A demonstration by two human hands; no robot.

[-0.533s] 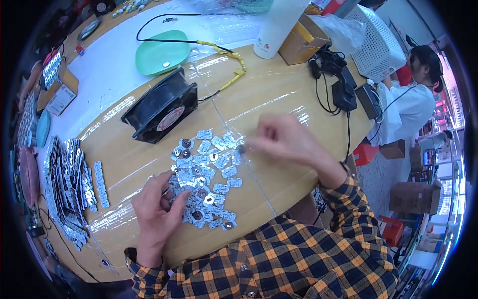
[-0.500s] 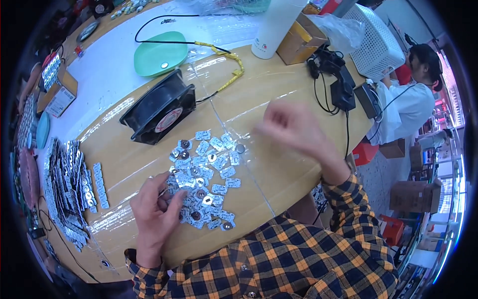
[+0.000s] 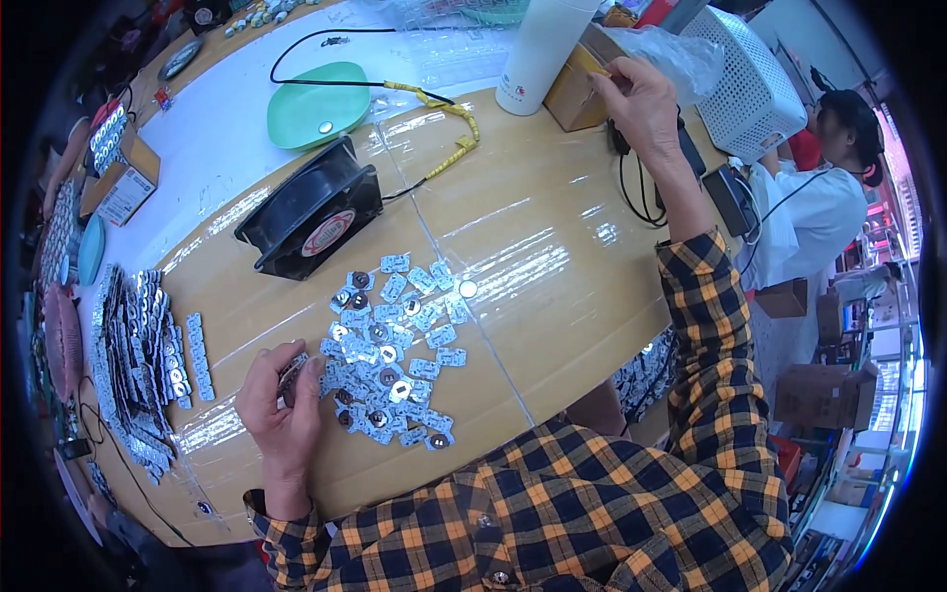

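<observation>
So my left hand (image 3: pixel 281 400) is curled round a little stack of silvery metal plates (image 3: pixel 292 373), sitting right at the left edge of the scattered heap of small silver stamped pieces with dark round centres (image 3: pixel 390 350) on the glossy tan wooden table (image 3: pixel 552 247). My right hand (image 3: pixel 636 99) is stretched way off to the far right, fingers resting on the open brown cardboard box (image 3: pixel 572 84), nothing visibly pinched in them. So the heap's nearer my left by a lot.
</observation>
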